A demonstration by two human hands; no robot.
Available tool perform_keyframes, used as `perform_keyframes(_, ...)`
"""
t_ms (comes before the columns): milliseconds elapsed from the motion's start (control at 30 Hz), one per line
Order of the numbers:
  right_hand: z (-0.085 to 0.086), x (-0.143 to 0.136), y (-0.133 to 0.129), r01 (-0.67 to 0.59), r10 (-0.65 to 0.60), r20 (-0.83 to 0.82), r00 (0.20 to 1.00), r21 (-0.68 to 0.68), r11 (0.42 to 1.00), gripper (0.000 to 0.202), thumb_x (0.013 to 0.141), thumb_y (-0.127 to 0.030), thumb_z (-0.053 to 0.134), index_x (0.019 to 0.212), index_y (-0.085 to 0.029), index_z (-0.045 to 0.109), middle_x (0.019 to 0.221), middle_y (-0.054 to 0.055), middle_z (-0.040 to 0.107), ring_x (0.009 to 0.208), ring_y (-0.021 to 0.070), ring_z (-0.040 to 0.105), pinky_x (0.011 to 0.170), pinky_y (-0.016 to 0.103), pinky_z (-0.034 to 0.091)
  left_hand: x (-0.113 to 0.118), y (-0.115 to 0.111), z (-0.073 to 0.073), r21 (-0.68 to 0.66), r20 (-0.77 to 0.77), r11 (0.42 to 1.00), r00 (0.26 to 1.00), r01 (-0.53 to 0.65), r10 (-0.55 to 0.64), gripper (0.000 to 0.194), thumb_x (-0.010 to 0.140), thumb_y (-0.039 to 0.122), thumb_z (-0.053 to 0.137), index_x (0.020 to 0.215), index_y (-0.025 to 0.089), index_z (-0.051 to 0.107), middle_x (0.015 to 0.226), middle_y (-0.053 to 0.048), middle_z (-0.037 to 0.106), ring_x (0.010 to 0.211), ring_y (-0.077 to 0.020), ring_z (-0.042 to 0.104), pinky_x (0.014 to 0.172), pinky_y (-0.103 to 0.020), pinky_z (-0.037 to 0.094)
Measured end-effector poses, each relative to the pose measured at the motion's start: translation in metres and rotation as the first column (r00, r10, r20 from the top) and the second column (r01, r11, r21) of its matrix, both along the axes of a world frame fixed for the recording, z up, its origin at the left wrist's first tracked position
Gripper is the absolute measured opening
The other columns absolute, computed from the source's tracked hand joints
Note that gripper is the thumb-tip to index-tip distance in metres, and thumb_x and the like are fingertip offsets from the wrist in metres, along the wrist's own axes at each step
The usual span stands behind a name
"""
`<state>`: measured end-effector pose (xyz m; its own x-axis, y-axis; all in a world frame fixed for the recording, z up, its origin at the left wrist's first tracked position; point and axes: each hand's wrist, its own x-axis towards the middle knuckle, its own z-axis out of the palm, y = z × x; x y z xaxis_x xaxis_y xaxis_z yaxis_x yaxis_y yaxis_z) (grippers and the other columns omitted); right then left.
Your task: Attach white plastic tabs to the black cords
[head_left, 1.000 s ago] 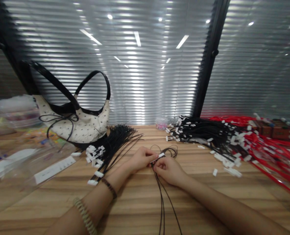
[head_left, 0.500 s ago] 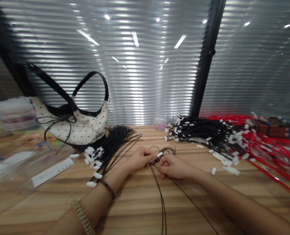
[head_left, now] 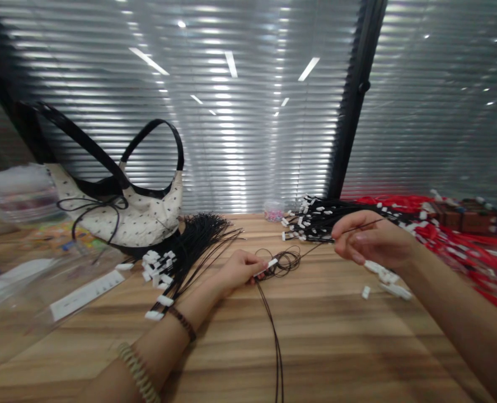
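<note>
my right grip point(head_left: 372, 239) swung up and out, pinching one black cord point(head_left: 311, 249) stretched from the coil point(head_left: 288, 261). my left grip point(head_left: 242, 270) still holds the white tag point(head_left: 272, 262).

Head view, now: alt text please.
The left hand holds coiled black cord, a white piece at its fingertips; the right hand, raised, holds one strand out rightward. A wooden table bears a spotted handbag, left; a black bundle and red cords, right.

1 head-worn camera looks forward and down over the tabletop point(head_left: 324, 336) toward blinds point(head_left: 231, 140).
</note>
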<state>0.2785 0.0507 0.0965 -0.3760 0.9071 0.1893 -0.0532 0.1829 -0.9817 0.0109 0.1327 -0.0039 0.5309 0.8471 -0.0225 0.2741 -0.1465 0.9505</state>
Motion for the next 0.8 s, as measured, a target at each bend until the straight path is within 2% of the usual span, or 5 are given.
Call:
perform_keyframes(167,-0.011,-0.016,0.012,0.075,-0.073,-0.032,0.997,0.06,0.995,0.023,0.075,-0.037,0.061,0.071,-0.015,0.066,0.051,-0.003,0.054,0.043,0.0044,0.044,0.045,0.018,0.034,0.005,0.002,0.003,-0.019,-0.026,0.999,0.998,-0.051,0.05,0.039,0.065,0.049,0.065,0.065,0.01,0.068,0.055,-0.001,0.057,0.047,-0.0086,0.043,0.044,-0.02,0.029)
perform_keyframes(300,-0.049,-0.053,0.024,0.196,-0.203,0.257,0.945,0.053,0.979,0.019,0.073,-0.03,0.062,0.069,-0.012,0.065,0.043,-0.004,0.048,0.039,0.0059,0.041,0.039,0.017,0.029,0.008,0.01,0.006,-0.11,-0.013,0.994,1.0,-0.023,0.022,0.035,0.064,0.045,0.067,0.065,0.01,0.068,0.056,-0.003,0.059,0.048,-0.0088,0.044,0.045,-0.021,0.03)
perform_keyframes(400,-0.083,-0.076,0.031,0.268,-0.26,0.216,0.941,-0.008,0.963,0.012,0.068,-0.024,0.062,0.072,-0.013,0.061,0.046,-0.005,0.048,0.038,0.0066,0.042,0.037,0.017,0.03,0.012,0.016,0.008,-0.135,-0.005,0.991,1.0,-0.018,0.017,0.033,0.063,0.043,0.068,0.063,0.01,0.068,0.055,-0.003,0.058,0.048,-0.0092,0.044,0.045,-0.021,0.029)
perform_keyframes(500,-0.105,-0.086,0.036,0.354,-0.348,0.168,0.922,-0.009,0.935,0.01,0.068,-0.022,0.059,0.062,-0.015,0.055,0.048,-0.005,0.046,0.038,0.0067,0.042,0.036,0.017,0.03,0.016,0.018,0.01,-0.164,-0.012,0.985,0.999,-0.046,0.045,0.033,0.061,0.042,0.069,0.06,0.009,0.067,0.053,-0.003,0.058,0.047,-0.0094,0.044,0.045,-0.021,0.027)
perform_keyframes(800,-0.11,-0.084,0.034,0.369,-0.365,0.265,0.893,0.035,0.929,0.01,0.064,-0.015,0.053,0.055,-0.017,0.053,0.047,-0.004,0.047,0.041,0.0079,0.042,0.036,0.017,0.03,0.016,0.016,0.01,-0.218,0.026,0.975,0.999,-0.03,0.037,0.034,0.063,0.044,0.068,0.058,0.011,0.063,0.05,0.0,0.054,0.045,-0.0077,0.04,0.044,-0.021,0.024)
